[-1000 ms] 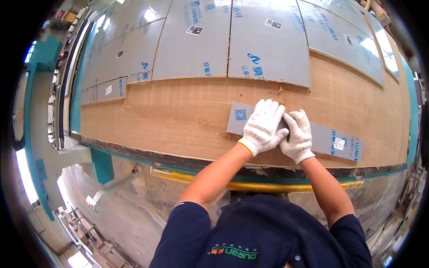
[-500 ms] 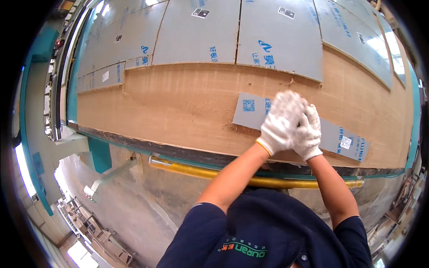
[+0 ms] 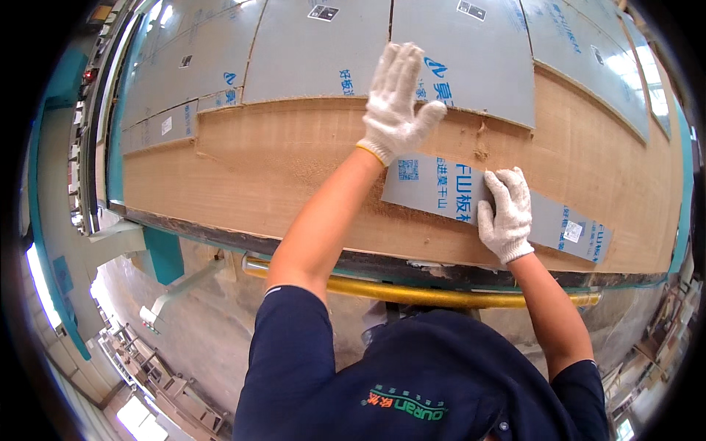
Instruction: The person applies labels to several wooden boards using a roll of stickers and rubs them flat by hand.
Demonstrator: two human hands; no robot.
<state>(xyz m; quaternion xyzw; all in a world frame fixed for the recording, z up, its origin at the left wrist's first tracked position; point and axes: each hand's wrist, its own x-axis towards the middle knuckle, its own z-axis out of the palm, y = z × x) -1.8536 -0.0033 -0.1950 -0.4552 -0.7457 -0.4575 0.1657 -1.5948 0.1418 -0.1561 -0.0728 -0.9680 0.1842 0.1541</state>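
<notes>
White knit gloves cover both of my hands. My left hand (image 3: 397, 106) is open, its fingers stretched forward and thumb out to the side, over the near edge of a large grey panel (image 3: 467, 70). Nothing is in it; whether it touches the panel I cannot tell. A narrow grey strip of board (image 3: 437, 195) with blue print lies slantwise on the brown bed board (image 3: 272, 176). On the strip's middle rests my right hand (image 3: 506, 217), fingers loosely bent and apart toward the far edge, part of the strip hidden beneath it.
More grey panels (image 3: 316, 55) lie side by side along the far part of the bed. Sawdust (image 3: 482, 147) is scattered beyond the strip. A yellow tube (image 3: 412, 295) runs along the bed's dark front edge (image 3: 353, 257). Machine parts (image 3: 162, 253) stand at the left.
My hands were together over the strip, the left one blurred. They have parted: my left hand has moved left and farther away, while the right stays over the strip.
</notes>
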